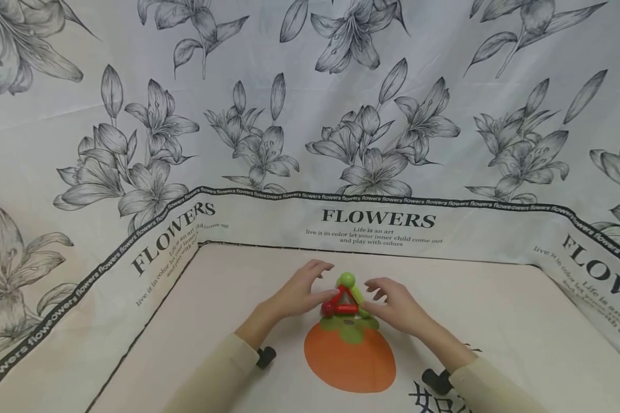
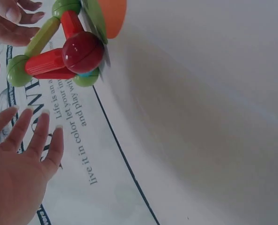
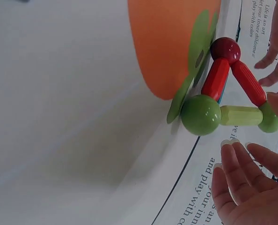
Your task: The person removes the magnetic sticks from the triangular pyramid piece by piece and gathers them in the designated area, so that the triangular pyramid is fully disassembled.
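A small frame of rods and balls [image 1: 348,308] stands on the table just above the printed orange fruit. It has red rods [image 3: 215,79], a yellow-green rod [image 3: 242,115], a glossy red ball [image 2: 83,52] and green balls [image 3: 201,115]; a bit of blue shows behind the red ball in the left wrist view. My left hand [image 1: 301,292] is at its left side, fingers spread, with the thumb tip overlapping a red rod in the head view. On the other side, my right hand [image 1: 396,305] has loosely bent fingers, its thumb close beside the yellow-green rod. Neither hand grips the frame.
The pale tabletop cloth [image 1: 227,287] bears the printed orange fruit [image 1: 350,360] and black characters [image 1: 434,398]. Behind it rises a white curtain [image 1: 268,132] with grey flowers and lettering. Black wrist devices [image 1: 266,357] sit under both forearms.
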`<state>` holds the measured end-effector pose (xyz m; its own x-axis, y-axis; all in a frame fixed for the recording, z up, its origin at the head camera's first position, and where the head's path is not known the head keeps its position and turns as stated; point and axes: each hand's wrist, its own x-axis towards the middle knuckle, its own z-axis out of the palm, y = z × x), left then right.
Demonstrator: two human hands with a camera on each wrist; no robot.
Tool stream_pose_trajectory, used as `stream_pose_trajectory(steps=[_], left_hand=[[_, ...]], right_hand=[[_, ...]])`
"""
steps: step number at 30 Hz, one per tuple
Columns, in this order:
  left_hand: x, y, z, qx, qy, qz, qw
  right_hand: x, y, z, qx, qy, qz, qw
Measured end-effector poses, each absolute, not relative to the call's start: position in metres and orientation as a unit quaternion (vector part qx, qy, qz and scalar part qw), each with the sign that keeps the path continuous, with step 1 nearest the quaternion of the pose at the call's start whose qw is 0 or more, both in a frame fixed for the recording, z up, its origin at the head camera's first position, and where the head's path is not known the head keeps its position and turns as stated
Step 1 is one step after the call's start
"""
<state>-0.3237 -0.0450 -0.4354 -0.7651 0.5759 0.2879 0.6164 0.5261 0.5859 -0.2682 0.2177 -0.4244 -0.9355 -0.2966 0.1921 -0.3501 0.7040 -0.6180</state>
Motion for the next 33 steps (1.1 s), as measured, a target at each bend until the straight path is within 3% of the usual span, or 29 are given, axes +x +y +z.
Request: stream_pose_trajectory(steps=[9,19,33], left_hand=[[-0.329,-0.024,-0.431,-0.357,-0.859,-0.368,0.006],[-0.332,-0.012,-0.428,-0.374,-0.846,-0.379,0.015],[-0.336,-0.005,-0.430,-0.339,-0.839,-0.425,-0.015]], right_hand=[[-0.280,0.205,-0.430,0.165,-0.921,0.351,0.033],[-0.291,0.201,-0.430,0.170,-0.924,0.341,0.037],[-0.297,0.196,-0.431,0.170,-0.922,0.346,0.037]])
